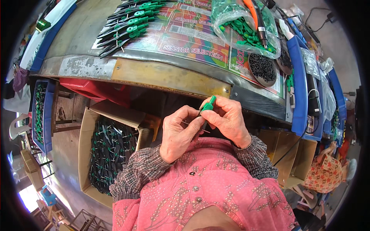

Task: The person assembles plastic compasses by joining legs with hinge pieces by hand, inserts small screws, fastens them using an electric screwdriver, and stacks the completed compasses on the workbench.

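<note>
Just in front of the table edge, both my hands are raised close together at chest height. My right hand [228, 121] is closed around a green plastic part [210, 103] with a ribbed, threaded-looking end pointing up and away. Thumb and fingers of my left hand [180, 129] pinch the lower end of the same piece, where a dark bit shows. A thin metal pin [205, 131] sticks out below the fingertips. On the table lies a row of similar pieces [133, 30], black and blade-shaped with green ends and metal pins. My fingers hide much of the held piece.
A clear bag of green parts [246, 32] lies at the far right, an orange-and-black power screwdriver [259, 23] over it. Beside it stands a bowl of black screws [262, 69]. Below left, a cardboard box [85, 154] holds many black-and-green pieces. Blue bins [298, 88] line the right side.
</note>
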`<state>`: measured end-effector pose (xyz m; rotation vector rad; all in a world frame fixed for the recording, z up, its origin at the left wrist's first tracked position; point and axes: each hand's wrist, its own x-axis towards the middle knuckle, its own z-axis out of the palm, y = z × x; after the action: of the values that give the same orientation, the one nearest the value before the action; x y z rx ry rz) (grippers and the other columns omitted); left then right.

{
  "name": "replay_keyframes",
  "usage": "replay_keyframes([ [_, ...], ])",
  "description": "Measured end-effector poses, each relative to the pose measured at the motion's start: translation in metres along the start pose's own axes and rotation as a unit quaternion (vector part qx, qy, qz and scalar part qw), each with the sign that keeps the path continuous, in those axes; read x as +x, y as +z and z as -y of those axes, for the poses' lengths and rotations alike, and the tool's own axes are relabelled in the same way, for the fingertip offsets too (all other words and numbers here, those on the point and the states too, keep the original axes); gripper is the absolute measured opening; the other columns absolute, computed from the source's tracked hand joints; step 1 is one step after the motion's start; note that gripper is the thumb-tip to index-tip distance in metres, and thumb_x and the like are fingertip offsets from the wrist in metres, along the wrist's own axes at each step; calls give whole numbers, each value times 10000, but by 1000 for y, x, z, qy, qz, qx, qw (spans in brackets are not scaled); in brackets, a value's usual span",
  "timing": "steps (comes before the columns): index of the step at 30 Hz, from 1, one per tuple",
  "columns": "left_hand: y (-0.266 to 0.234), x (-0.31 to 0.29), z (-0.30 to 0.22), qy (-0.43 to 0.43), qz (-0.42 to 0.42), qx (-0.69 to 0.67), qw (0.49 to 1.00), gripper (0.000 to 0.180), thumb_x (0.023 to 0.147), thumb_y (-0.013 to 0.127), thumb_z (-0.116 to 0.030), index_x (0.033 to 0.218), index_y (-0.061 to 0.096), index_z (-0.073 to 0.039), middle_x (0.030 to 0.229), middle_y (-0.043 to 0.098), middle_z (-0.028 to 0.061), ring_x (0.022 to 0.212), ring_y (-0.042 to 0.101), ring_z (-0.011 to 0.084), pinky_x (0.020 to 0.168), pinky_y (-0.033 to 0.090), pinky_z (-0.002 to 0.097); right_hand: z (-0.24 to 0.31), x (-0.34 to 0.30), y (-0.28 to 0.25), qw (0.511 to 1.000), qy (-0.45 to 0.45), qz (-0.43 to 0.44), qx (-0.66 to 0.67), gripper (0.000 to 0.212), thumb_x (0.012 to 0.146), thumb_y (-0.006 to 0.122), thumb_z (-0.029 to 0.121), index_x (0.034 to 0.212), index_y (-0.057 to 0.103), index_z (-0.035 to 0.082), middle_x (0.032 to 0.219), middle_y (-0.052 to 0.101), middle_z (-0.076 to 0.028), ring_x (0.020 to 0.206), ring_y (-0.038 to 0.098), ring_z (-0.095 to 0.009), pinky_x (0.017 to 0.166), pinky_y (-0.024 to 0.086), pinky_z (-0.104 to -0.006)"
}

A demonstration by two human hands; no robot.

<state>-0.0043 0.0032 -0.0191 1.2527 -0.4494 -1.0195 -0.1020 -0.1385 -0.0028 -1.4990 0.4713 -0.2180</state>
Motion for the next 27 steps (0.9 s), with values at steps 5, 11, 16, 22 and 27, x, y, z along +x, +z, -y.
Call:
replay_keyframes([
  [5,3,3,-3,36,-14,-29,999,47,918,610,-43,907,608,2,667,603,-1,514,510,22,451,411,191,0,2,4,999,-22,-22,-8,109,895,657,114,934,623,17,751,569,53,631,488,7,515,399,-170],
  [11,-2,2,-5,-1,2,-26,1000,88,930,609,-73,954,590,10,785,635,49,640,604,86,507,486,210,9,3,-1,1000,13,2,-18,132,888,664,95,970,627,-1,782,596,22,615,524,-27,511,429,-184],
  [16,0,3,-11,15,-4,-13,1000,83,929,605,-67,941,581,11,787,621,60,622,596,101,493,480,227,32,8,-19,995,-33,32,-87,160,876,686,124,934,617,-8,705,596,9,638,500,-30,554,427,-208],
  [22,-9,4,-9,7,-25,-28,999,87,929,597,-57,946,565,22,782,611,74,602,588,114,484,484,240,78,45,-79,935,-145,-91,-311,166,873,675,125,956,651,-16,769,628,-9,666,543,-51,569,437,-227],
  [27,-12,8,-13,13,-24,-35,999,88,932,589,-57,937,559,25,781,612,81,599,588,116,489,489,242,103,103,-136,779,-262,-234,-519,211,850,656,191,907,648,-12,783,645,-123,705,618,-234,627,465,-353],
])
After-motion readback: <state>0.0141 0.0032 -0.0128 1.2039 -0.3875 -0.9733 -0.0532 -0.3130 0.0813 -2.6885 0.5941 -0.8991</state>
